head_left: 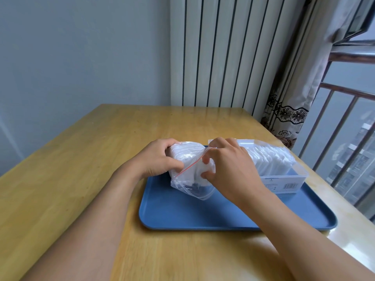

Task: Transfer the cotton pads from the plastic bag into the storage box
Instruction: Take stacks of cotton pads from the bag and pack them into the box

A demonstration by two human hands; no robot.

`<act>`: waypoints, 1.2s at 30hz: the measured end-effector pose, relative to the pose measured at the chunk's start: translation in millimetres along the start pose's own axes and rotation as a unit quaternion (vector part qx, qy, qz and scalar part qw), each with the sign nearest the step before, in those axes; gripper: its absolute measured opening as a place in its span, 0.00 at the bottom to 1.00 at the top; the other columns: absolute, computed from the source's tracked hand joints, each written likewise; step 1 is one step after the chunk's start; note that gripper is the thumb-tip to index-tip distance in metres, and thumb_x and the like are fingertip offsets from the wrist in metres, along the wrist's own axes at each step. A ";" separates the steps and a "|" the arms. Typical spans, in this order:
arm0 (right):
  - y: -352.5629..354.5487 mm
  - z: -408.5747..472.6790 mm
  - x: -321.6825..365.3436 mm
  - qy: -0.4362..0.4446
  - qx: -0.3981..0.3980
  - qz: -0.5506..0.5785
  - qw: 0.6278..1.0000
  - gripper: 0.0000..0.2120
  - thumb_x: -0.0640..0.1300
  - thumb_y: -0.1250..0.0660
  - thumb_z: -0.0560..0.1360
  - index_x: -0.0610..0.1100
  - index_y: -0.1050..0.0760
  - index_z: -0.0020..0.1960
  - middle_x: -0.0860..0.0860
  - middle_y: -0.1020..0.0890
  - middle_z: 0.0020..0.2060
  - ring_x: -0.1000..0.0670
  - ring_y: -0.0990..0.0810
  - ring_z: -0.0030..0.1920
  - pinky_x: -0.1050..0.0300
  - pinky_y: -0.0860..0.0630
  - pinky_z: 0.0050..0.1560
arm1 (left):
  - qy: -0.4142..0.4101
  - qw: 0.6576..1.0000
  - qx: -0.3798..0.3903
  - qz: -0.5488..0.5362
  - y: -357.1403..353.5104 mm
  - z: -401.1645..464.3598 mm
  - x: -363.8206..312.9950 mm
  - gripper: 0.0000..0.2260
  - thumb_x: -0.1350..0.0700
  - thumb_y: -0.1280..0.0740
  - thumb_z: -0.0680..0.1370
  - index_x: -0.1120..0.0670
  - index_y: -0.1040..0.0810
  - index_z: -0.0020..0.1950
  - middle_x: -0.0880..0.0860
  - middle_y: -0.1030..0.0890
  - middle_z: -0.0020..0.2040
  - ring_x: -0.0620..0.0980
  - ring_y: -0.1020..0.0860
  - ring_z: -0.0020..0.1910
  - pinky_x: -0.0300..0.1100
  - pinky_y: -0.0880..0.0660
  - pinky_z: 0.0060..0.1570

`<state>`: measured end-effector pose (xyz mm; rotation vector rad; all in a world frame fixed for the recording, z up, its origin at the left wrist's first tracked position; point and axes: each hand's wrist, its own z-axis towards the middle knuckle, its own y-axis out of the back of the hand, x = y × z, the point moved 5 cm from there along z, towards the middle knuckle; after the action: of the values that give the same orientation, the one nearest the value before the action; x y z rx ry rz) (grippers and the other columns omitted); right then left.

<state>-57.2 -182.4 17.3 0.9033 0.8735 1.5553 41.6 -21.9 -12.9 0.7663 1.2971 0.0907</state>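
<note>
A wooden table is carrying everything, with a blue tray sitting toward its 3 o'clock edge, near the window. On the tray's 1 o'clock corner a clear storage box is standing, already holding a row of white pads on edge. At the tray's 11 o'clock part the person is working on the plastic bag, which is lying on its side with its loose, red-striped mouth sagging toward 6 o'clock.

The left hand is clasping the bag's closed end from 9 o'clock, fingers curled over the cotton pads packed inside. The right hand is coming in from 3 o'clock; its fingertips are pinching at the mouth, apparently gripping the end of the stack, though the film is hiding whether they are on pads or only plastic.

The main risk is the stack fanning apart as it is leaving the bag: a pinch holding only the outer pads would be letting the middle ones slide out onto the tray. The thin film could also be dragging along with the pads if the left hand is squeezing too loosely. The box looks nearly full, so a thick bundle may be jamming against the standing row or tipping it.
</note>
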 end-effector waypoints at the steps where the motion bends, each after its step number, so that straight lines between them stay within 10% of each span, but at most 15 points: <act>1: -0.5 -0.1 -0.5 0.000 0.004 -0.001 1.000 0.13 0.48 0.24 0.70 0.52 0.19 0.54 0.54 0.24 0.60 0.46 0.29 0.61 0.52 0.32 0.55 | 0.000 1.000 -0.001 0.001 0.0 -0.4 0.2 0.22 0.52 0.28 0.58 0.46 0.18 0.52 0.48 0.19 0.43 0.47 0.22 0.41 0.44 0.24 0.44; 18: -17.7 2.6 -5.7 -0.029 0.046 -0.001 0.999 0.19 0.54 0.32 0.77 0.49 0.25 0.65 0.54 0.27 0.65 0.46 0.31 0.65 0.48 0.28 0.59 | -0.005 0.999 -0.024 0.022 1.6 -2.2 -0.2 0.24 0.49 0.29 0.56 0.45 0.19 0.53 0.47 0.17 0.45 0.47 0.20 0.44 0.46 0.21 0.49; 27: -9.2 3.5 -13.1 0.010 0.018 0.173 0.985 0.12 0.51 0.22 0.69 0.54 0.26 0.42 0.57 0.25 0.56 0.49 0.28 0.58 0.53 0.28 0.56 | 0.009 0.986 -0.162 0.034 18.8 -3.7 1.1 0.24 0.49 0.28 0.60 0.48 0.20 0.56 0.46 0.17 0.48 0.47 0.19 0.47 0.40 0.23 0.43; 32: 16.3 4.1 -20.7 0.011 -0.008 0.347 0.938 0.11 0.46 0.21 0.69 0.48 0.24 0.40 0.52 0.18 0.47 0.53 0.20 0.48 0.58 0.24 0.52 | 0.057 0.981 -0.179 0.053 25.4 -1.2 15.8 0.28 0.51 0.26 0.62 0.49 0.23 0.62 0.49 0.19 0.54 0.51 0.21 0.53 0.44 0.23 0.49; 36: 30.9 3.2 -30.8 -0.036 0.000 0.566 0.824 0.09 0.42 0.25 0.68 0.45 0.25 0.42 0.50 0.22 0.34 0.52 0.24 0.35 0.58 0.29 0.38 | 0.057 0.984 -0.160 0.058 22.6 -3.4 3.1 0.45 0.46 0.33 0.60 0.51 0.37 0.78 0.52 0.34 0.75 0.53 0.37 0.74 0.48 0.36 0.72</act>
<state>-63.7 -217.1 43.2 1.6222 0.2022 2.4741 47.3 -1.9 -3.1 0.5652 1.3051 0.4311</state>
